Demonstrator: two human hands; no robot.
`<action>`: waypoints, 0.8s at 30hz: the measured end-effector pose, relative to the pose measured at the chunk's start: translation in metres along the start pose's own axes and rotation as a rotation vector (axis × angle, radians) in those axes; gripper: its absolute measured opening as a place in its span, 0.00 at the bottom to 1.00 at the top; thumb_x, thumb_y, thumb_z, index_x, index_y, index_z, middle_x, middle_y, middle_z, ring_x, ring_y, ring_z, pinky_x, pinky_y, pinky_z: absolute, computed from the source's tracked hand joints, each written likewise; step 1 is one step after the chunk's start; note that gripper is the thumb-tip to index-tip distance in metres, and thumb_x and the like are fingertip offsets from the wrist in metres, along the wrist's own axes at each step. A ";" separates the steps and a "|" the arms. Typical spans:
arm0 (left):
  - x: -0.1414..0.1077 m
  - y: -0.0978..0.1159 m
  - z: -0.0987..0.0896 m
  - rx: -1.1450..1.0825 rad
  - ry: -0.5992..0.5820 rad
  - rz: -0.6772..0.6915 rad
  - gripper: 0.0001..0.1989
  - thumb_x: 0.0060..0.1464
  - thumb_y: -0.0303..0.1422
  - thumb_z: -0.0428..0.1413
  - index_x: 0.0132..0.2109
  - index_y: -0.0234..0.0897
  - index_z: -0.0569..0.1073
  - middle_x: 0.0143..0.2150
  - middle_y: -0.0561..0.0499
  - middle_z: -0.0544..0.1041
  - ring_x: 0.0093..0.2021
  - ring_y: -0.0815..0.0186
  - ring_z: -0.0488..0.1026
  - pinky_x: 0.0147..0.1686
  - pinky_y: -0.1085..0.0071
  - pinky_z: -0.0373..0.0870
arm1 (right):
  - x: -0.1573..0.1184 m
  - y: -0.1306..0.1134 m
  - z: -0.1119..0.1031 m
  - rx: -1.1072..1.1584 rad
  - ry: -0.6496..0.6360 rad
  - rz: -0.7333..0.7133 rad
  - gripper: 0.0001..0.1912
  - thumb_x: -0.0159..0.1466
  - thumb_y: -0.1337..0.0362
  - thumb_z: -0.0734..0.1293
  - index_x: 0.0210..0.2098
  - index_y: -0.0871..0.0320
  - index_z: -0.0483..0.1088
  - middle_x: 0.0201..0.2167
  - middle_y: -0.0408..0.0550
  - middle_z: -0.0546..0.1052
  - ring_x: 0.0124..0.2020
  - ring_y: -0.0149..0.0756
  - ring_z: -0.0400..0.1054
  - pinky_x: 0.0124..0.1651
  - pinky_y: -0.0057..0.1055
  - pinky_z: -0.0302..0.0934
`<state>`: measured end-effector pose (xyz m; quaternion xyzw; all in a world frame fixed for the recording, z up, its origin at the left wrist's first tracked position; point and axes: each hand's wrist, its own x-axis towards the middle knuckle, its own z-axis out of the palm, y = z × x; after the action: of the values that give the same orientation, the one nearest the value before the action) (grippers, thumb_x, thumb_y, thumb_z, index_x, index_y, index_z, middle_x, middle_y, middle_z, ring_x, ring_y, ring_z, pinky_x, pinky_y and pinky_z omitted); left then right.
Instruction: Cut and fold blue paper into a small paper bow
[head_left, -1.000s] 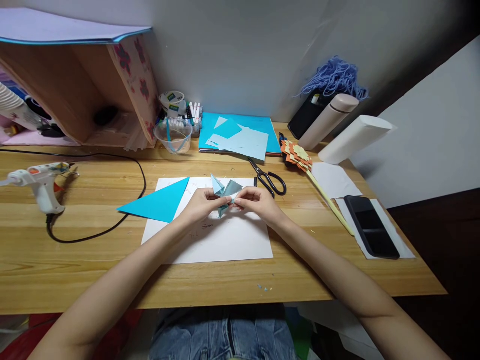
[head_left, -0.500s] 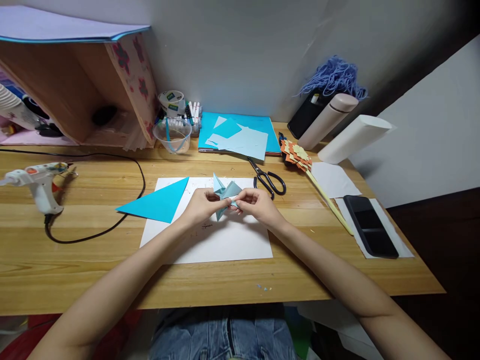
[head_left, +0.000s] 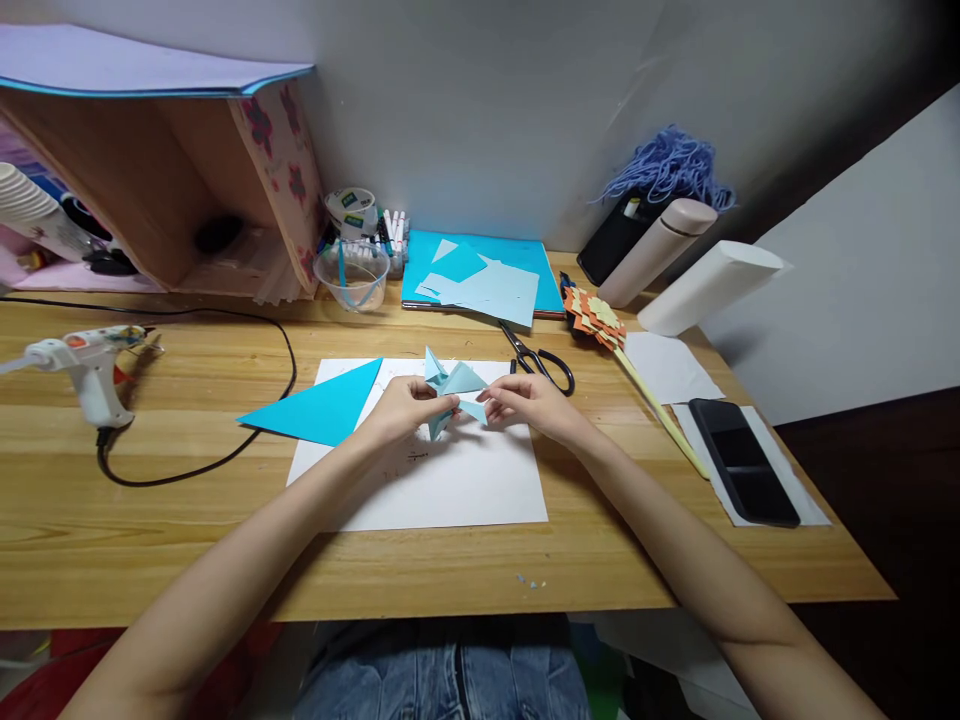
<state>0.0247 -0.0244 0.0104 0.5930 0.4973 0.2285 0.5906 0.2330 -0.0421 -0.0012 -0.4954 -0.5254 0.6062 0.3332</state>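
Right hand (head_left: 534, 402) has been shifted slightly rightward at frame centre, pinch cannot be told; folded light-blue paper (head_left: 460, 380) is pinched by left hand (head_left: 405, 410), likely steadied mainly there

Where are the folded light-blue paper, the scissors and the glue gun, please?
Folded light-blue paper (head_left: 462, 378), head view: its upper flap.
Scissors (head_left: 528, 354), head view: near the pivot.
Glue gun (head_left: 93, 375), head view: upper handle.
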 end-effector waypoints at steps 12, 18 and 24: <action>-0.007 0.001 0.012 -0.065 -0.090 0.129 0.13 0.46 0.39 0.59 0.35 0.32 0.75 0.33 0.44 0.79 0.34 0.64 0.75 0.33 0.72 0.67 | 0.000 0.006 0.013 0.202 0.131 -0.021 0.15 0.46 0.57 0.74 0.25 0.60 0.69 0.22 0.42 0.73 0.24 0.27 0.69 0.30 0.26 0.67; -0.003 -0.006 0.013 -0.062 -0.054 0.147 0.16 0.48 0.43 0.57 0.35 0.32 0.77 0.32 0.44 0.79 0.31 0.65 0.74 0.30 0.73 0.65 | -0.001 0.006 0.014 0.201 0.208 -0.051 0.14 0.45 0.60 0.75 0.25 0.59 0.70 0.23 0.42 0.74 0.24 0.29 0.70 0.32 0.29 0.68; -0.001 -0.012 0.013 0.005 0.038 0.179 0.17 0.49 0.43 0.56 0.33 0.32 0.79 0.31 0.44 0.78 0.31 0.65 0.72 0.31 0.72 0.64 | -0.003 0.004 0.015 0.190 0.214 -0.052 0.13 0.44 0.62 0.75 0.27 0.59 0.71 0.28 0.45 0.77 0.28 0.31 0.72 0.38 0.32 0.68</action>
<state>0.0321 -0.0334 -0.0028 0.6321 0.4543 0.2903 0.5566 0.2198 -0.0505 -0.0048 -0.5096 -0.4396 0.5884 0.4482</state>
